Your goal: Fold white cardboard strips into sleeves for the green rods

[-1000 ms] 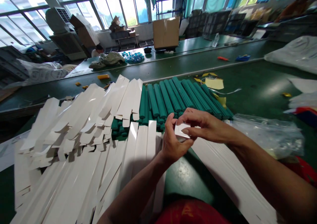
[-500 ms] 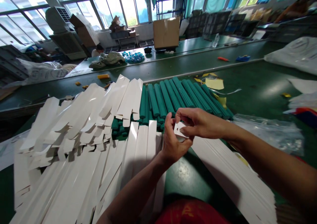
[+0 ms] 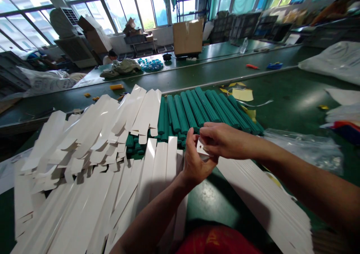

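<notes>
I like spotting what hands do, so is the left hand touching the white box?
Touching. The head view shows the left hand curled around the white box, its skin against the side.

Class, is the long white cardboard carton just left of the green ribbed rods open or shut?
The carton is open: end flaps stick out.

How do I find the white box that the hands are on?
Start at the big green table and find the row of green ribbed rods. By their near ends, the left hand and right hand meet at the white box. Other white cartons lie around; only this one has hands on it.
</notes>
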A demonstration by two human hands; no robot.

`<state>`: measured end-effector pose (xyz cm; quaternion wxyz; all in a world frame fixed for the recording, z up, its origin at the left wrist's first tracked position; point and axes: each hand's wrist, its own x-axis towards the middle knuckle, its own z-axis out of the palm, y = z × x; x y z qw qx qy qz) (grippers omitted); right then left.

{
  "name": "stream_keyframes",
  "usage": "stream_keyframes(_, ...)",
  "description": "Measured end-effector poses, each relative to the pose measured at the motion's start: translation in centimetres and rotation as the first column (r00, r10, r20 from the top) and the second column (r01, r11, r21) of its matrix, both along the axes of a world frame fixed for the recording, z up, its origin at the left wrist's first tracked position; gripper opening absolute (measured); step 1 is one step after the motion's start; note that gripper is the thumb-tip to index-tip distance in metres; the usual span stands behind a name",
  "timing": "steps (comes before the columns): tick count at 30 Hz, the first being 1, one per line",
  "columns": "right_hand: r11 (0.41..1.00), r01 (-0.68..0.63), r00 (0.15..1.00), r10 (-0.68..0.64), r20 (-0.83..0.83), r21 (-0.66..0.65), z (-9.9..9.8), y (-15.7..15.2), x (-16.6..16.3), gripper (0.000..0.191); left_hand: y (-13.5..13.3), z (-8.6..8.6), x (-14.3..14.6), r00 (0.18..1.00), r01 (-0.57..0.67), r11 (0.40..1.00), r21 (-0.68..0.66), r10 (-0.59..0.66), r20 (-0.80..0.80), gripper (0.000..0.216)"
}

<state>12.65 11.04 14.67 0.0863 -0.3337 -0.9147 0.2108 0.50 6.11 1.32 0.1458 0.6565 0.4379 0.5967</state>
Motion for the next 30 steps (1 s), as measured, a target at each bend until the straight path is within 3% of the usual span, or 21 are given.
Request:
stream_keyframes(2,0.996,0.012,0.998,-0.016,-0.058,-0.085,-0.2,0.1,0.3,0.010,0.0,-0.1,0.0,1.000,-0.005,1.000,0.008,0.005,-0.002,0.094)
stream_keyframes(5,0.939,0.011,0.986,-0.067,-0.150,-0.343,-0.5,0.2,0.8,0.009,-0.1,-0.2,0.2,1.000,0.004,1.000,0.013,-0.004,0.016,0.097)
stream_keyframes(7,0.919,0.027,0.982,-0.099,-0.163,-0.392,-0.5,0.2,0.9,0.009,-0.1,-0.1,0.3,1.000,-0.009,1.000,0.012,0.009,0.011,0.095)
stream_keyframes(11,0.970,0.079,0.989,-0.105,-0.101,-0.230,-0.4,0.0,0.7,0.010,-0.2,0.0,0.6,0.997,-0.076,0.997,0.013,0.076,-0.014,0.090)
stream_keyframes(17,0.983,0.096,0.994,-0.104,-0.041,-0.158,-0.5,-0.2,0.5,0.011,-0.4,-0.2,0.7,0.997,-0.073,0.997,0.013,0.073,-0.020,0.091)
stream_keyframes(23,0.995,0.096,0.994,-0.096,-0.058,0.005,-0.7,-0.9,-0.1,0.014,-0.5,0.0,0.4,0.996,-0.068,0.995,0.071,0.072,-0.046,0.097)
stream_keyframes(26,0.979,0.130,0.980,-0.150,-0.129,-0.158,-1.0,-0.6,0.3,0.014,-0.5,0.1,0.3,0.998,-0.061,0.996,0.064,0.063,-0.030,0.097)
stream_keyframes(30,0.858,0.052,0.939,-0.215,-0.266,-0.512,-1.9,0.1,0.9,0.014,-0.4,-0.4,0.2,0.999,-0.019,1.000,0.024,0.018,0.028,0.098)
